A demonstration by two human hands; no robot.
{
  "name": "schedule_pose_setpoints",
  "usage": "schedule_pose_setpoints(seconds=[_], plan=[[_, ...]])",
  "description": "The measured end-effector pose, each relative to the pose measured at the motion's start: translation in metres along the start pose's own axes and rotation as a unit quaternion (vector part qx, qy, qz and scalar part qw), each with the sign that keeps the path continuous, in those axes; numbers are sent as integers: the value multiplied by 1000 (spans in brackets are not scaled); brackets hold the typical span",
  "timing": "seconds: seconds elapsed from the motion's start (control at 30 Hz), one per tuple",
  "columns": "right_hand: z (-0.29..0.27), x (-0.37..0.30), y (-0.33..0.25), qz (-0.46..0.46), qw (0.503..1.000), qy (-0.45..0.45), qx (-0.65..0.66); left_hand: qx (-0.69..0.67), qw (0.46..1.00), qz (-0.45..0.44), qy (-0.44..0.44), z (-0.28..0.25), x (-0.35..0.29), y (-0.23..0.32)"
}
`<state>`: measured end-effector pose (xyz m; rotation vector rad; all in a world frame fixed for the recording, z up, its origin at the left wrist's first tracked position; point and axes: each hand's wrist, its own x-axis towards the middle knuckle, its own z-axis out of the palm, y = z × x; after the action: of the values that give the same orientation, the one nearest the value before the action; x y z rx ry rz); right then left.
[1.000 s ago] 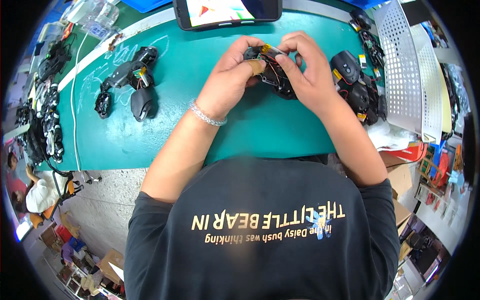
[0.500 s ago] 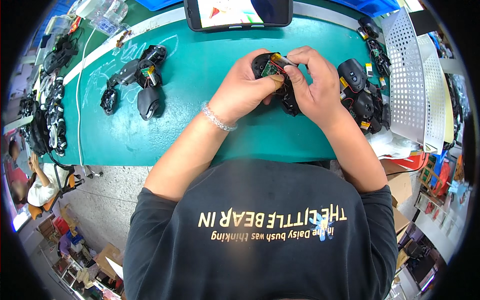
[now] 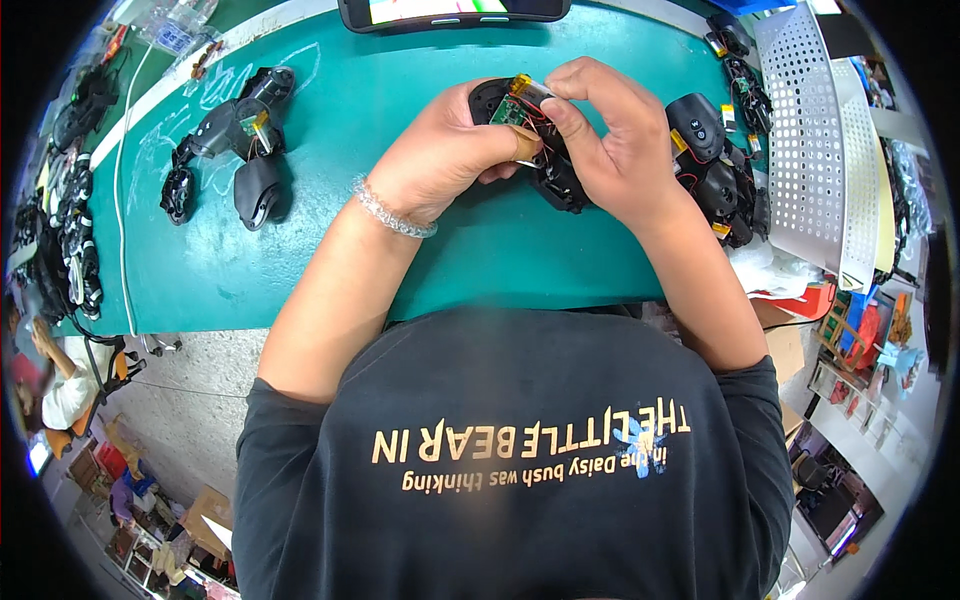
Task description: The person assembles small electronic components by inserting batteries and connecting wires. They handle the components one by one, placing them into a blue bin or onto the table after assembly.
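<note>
My left hand and my right hand meet above the green mat, both closed on an open black mouse shell. A small green circuit board with a yellow-wrapped battery and thin red and black wires sits on top of the shell, between my fingertips. My right fingers pinch at the board's right edge; my left thumb and fingers cup the shell from the left. A clear bead bracelet circles my left wrist.
Opened black mouse parts lie at the mat's left. Several more black mice are heaped at the right, beside a white perforated tray. A tablet lies at the far edge. Cables pile at far left.
Both hands have drawn slightly nearer with the shell and tilted it; the board with its battery now shows more on top between the fingertips.
</note>
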<state>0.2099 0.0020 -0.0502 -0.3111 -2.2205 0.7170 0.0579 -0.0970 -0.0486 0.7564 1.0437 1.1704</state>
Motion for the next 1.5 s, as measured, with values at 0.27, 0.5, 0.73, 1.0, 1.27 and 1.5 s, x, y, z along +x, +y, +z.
schedule_pose_setpoints(seconds=[0.27,0.5,0.73,1.0,1.27,1.5], plan=[[-2,-4,3,-5,999,4,-33,11,1000,8,17,2,2,3],[-18,-1,-33,167,985,-2,47,85,986,127,67,14,3,-4],[-13,-2,-36,147,986,-3,80,130,969,205,43,21,-4,-3],[-31,3,-35,44,991,-119,49,167,949,265,-24,18,-12,1],[-30,-4,-44,48,988,-100,107,176,941,285,-54,21,-13,-4],[-16,-11,-42,197,963,-86,164,179,958,218,55,19,-12,3]])
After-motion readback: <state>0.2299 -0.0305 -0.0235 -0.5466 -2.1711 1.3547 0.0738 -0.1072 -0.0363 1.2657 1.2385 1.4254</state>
